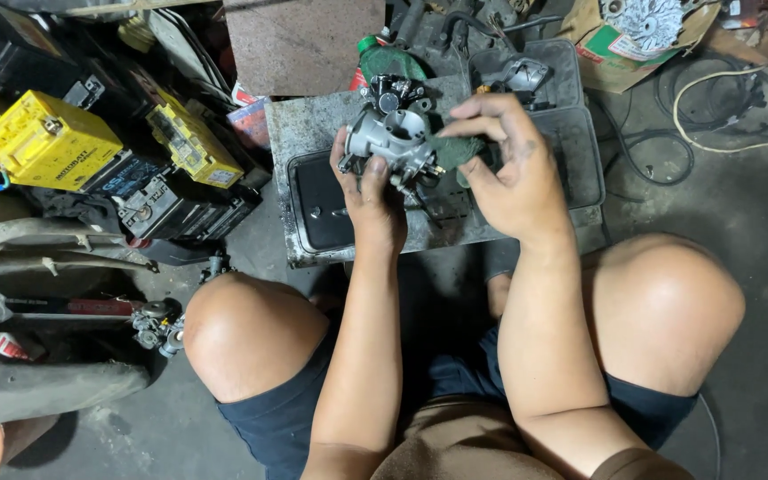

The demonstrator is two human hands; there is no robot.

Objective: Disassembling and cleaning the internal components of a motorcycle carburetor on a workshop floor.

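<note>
My left hand [368,197] grips a grey metal carburetor [391,135] from below, thumb up its side. My right hand [507,169] pinches a small dark green rag [455,149] and presses it against the carburetor's right side. Both hands hover over a dirty grey metal block [300,129] in front of my bare knees. The carburetor's round bore faces up towards me.
Yellow and black batteries [46,140] stand stacked at the left. A green bottle [388,59] and dark plastic trays [571,133] lie behind the block. A cardboard box [633,44] and loose cables [713,98] sit at the far right. Small engine parts [155,327] lie by my left knee.
</note>
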